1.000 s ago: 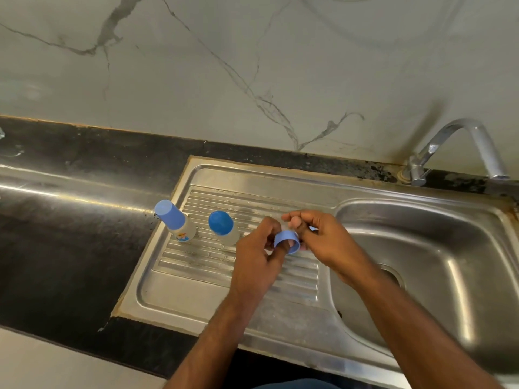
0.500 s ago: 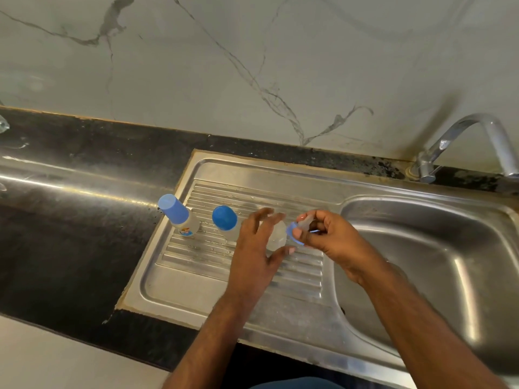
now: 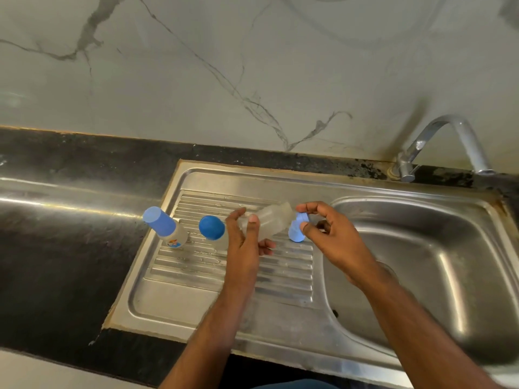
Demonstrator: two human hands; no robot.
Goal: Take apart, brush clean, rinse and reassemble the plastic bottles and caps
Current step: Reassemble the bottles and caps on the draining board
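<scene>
The blue cap has just come off: the right hand pinches it beside the clear bottle, which the left hand grips tilted over the drainboard. Disassembly is underway, I'd say; two capped bottles wait alongside.

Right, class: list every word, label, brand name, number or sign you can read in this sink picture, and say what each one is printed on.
No text can be read.
Left capped bottle: a small coloured label low on its body, too small and blurred to read.
Second capped bottle, the clear bottle gripped by the left hand, the blue cap pinched by the right hand, the sink and the tap: no print visible.
</scene>
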